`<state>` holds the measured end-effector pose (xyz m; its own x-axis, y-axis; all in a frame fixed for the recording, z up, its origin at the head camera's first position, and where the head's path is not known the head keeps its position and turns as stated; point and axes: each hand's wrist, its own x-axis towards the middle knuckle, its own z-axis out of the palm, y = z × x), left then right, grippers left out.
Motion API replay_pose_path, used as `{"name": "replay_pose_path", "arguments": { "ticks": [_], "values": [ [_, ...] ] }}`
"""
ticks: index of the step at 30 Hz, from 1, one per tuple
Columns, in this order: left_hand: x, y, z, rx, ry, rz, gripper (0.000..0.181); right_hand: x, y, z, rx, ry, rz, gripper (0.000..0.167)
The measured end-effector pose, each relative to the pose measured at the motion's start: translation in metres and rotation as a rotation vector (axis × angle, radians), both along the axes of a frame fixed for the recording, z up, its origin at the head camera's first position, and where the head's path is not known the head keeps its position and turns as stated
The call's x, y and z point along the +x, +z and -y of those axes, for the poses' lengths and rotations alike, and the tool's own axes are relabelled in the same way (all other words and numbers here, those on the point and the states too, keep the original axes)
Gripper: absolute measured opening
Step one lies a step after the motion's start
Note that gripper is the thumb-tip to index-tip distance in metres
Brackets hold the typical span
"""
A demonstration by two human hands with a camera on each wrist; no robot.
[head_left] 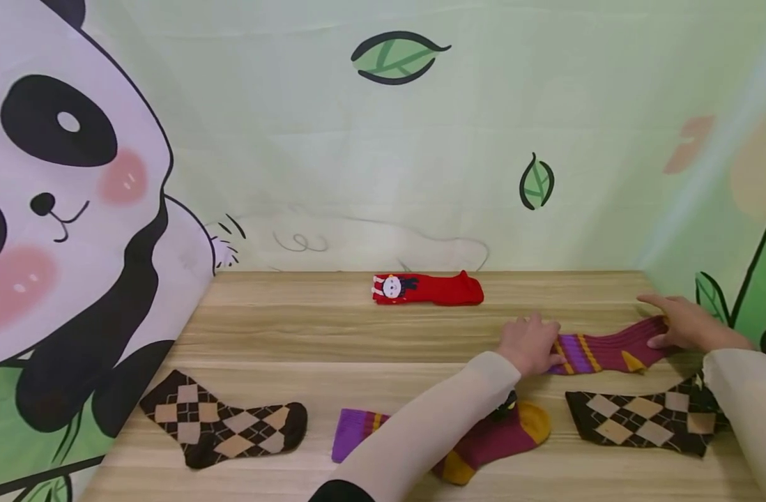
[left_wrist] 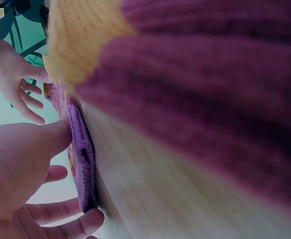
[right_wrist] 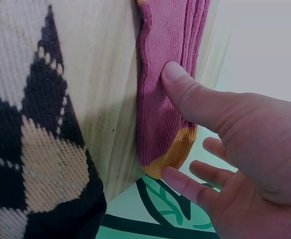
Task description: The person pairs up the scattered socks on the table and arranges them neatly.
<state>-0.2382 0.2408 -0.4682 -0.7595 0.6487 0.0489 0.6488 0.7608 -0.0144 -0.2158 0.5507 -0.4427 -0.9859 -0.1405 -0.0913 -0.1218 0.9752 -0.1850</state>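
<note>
A maroon sock (head_left: pixel 611 348) with purple and yellow stripes lies flat on the wooden table at the right. My left hand (head_left: pixel 528 344) is at its striped cuff (left_wrist: pixel 83 154), thumb on the sock and fingers spread along the edge. At the toe end, my right hand (head_left: pixel 693 323) rests its thumb on the maroon knit, with its other fingers spread beside the yellow toe (right_wrist: pixel 172 152). Below my left forearm lies a matching striped sock (head_left: pixel 495 439), partly hidden by the sleeve. It looms blurred and close in the left wrist view.
A dark argyle sock (head_left: pixel 640 418) lies nearest the right sleeve, which covers its end. Another argyle sock (head_left: pixel 222 422) is at the front left. Near the back edge sits a red sock (head_left: pixel 439 289) with a white animal face. A panda-printed cloth (head_left: pixel 282 139) stands behind the table.
</note>
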Motion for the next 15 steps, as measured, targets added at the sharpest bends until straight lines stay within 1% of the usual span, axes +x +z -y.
{"name": "replay_pose_path", "arguments": {
  "ticks": [4, 8, 15],
  "values": [
    [0.001, 0.002, -0.0003, 0.0, 0.001, 0.0, 0.045, -0.0018, -0.0008, 0.0003, -0.008, -0.02, 0.013, 0.087],
    [0.0008, 0.0031, -0.0016, -0.008, -0.002, 0.004, 0.043, -0.0028, 0.0004, 0.0006, 0.002, -0.014, 0.021, 0.084],
    [-0.0014, 0.0006, -0.0041, -0.011, -0.011, -0.002, 0.04, -0.0031, 0.0021, 0.0005, 0.007, 0.001, 0.058, 0.072]
  ]
}}
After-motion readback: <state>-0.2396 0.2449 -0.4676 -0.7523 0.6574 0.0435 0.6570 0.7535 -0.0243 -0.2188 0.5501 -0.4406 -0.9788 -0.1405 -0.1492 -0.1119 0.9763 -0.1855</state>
